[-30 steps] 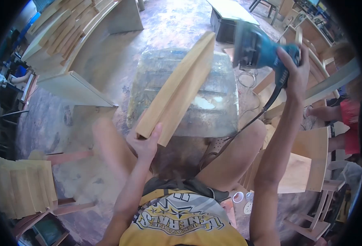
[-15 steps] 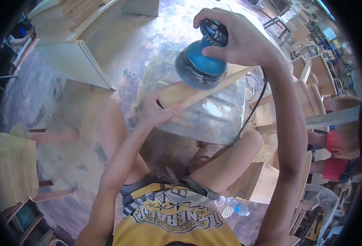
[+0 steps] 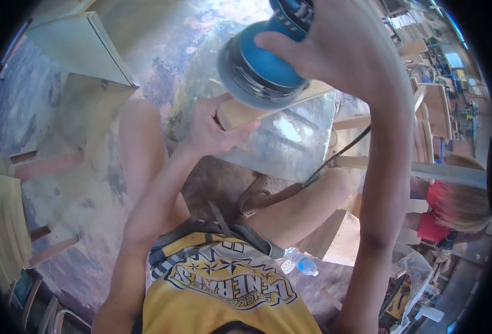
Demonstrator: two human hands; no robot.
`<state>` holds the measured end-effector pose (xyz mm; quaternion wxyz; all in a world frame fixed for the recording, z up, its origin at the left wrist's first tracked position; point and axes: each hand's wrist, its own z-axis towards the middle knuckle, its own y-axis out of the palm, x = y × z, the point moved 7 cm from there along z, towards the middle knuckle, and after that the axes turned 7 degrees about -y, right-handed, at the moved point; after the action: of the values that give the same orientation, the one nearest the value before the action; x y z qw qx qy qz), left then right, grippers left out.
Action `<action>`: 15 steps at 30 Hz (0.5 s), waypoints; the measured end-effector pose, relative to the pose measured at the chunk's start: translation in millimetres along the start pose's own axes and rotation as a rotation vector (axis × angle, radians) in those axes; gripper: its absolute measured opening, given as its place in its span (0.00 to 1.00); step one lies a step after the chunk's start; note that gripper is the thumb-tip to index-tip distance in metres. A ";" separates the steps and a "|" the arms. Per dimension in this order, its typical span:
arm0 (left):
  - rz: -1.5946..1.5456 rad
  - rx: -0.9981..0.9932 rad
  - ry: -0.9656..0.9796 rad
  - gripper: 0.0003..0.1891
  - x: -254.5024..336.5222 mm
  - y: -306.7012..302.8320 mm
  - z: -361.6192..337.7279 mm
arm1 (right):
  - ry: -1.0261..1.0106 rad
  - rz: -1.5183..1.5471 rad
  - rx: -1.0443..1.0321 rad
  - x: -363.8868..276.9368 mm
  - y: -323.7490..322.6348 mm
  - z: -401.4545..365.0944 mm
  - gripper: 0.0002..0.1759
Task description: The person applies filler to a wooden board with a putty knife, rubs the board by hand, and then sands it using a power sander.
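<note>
A blue and black power sander (image 3: 262,64) is gripped from above by my right hand (image 3: 335,50), its thumb against the blue body. The sander's round base rests on a pale wooden board (image 3: 243,114), covering much of its top. My left hand (image 3: 215,128) is wrapped round the board's near left end, fingers on one side and thumb on the other. Under the board lies a grey, worn work surface (image 3: 273,142) with shiny patches. A black cord (image 3: 346,147) runs down beside my right arm.
Wooden furniture pieces stand at the upper left (image 3: 81,44) and the left edge (image 3: 3,222). A plastic bottle (image 3: 307,266) is near my right thigh, beside a wooden box (image 3: 343,239). Another person in red (image 3: 435,217) is at the right, near chair parts (image 3: 424,122).
The sander and my right hand appear higher and further left in view, closer to the camera. My left hand still holds the board end. The whole view has shifted slightly.
</note>
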<state>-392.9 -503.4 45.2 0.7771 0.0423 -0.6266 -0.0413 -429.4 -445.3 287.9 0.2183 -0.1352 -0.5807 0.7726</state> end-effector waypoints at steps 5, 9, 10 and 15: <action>0.017 0.009 0.038 0.16 0.8 0.0 -0.4 | -0.098 0.091 0.075 -16.4 -8.1 2.7 0.19; -0.020 0.059 0.039 0.16 8.3 1.9 -2.6 | -0.116 0.144 -0.034 -23.9 -2.0 13.2 0.16; -0.019 0.055 0.040 0.16 6.6 3.6 -2.8 | -0.088 0.126 -0.026 -27.0 -3.3 13.9 0.15; 0.032 0.078 -0.001 0.17 1.7 0.6 -4.6 | -0.097 0.179 0.034 -32.6 -5.4 10.3 0.12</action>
<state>-388.0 -502.9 46.0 0.7750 0.0626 -0.6288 -0.0045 -404.9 -468.8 294.6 0.1224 -0.1453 -0.5628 0.8044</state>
